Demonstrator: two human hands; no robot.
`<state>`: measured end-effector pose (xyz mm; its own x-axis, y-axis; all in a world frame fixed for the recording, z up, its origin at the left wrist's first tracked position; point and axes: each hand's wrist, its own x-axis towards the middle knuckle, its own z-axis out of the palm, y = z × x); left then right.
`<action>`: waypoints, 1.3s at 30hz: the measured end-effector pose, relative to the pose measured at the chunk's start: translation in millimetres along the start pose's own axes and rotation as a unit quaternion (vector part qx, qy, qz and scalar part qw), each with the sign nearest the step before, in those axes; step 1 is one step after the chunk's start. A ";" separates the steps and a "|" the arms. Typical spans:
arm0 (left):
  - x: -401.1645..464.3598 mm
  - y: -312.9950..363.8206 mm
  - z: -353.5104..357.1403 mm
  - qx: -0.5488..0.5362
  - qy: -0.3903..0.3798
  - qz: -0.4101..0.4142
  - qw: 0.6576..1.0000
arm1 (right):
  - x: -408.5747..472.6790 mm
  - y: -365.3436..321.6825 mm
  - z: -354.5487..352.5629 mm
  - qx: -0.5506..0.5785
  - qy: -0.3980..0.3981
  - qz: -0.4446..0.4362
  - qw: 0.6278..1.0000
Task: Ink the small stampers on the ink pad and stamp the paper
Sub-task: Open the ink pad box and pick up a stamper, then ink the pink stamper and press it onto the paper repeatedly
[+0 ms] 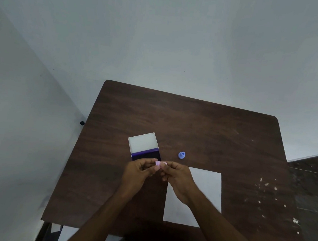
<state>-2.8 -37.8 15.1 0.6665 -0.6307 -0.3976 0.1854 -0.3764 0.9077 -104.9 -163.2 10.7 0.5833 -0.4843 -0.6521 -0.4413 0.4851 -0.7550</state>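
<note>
Your left hand (139, 172) and right hand (178, 180) both pinch the pink stamper (160, 163), fingers clamped on it, above the table (210, 127) (just by the open ink pad (146, 151)). Blue stamper (181, 155) stands beyond the paper (206, 189).

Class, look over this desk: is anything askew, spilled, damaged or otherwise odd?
Pale flecks and chips scatter the table along its right edge, like worn finish or dried paint. The open ink pad sits slightly turned against the paper. Nothing is spilled; both hands pinch a pink stamper.
</note>
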 end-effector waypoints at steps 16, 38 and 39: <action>10.8 -37.7 -36.1 -0.091 0.051 -0.039 0.994 | -8.4 -13.6 -6.6 0.386 -0.163 0.122 0.900; 15.6 -83.5 -55.2 0.247 0.194 0.046 0.948 | 7.7 -13.5 -4.5 0.305 -0.092 0.088 0.944; 15.9 -83.6 -55.3 0.252 0.197 0.041 0.947 | 9.5 -13.1 -4.6 0.278 -0.071 0.084 0.954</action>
<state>32.3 21.3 -59.7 0.8995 -0.4076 -0.1573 -0.1813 -0.6758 0.7144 -96.7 -177.5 14.1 0.6395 -0.2814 -0.7154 -0.1290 0.8781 -0.4607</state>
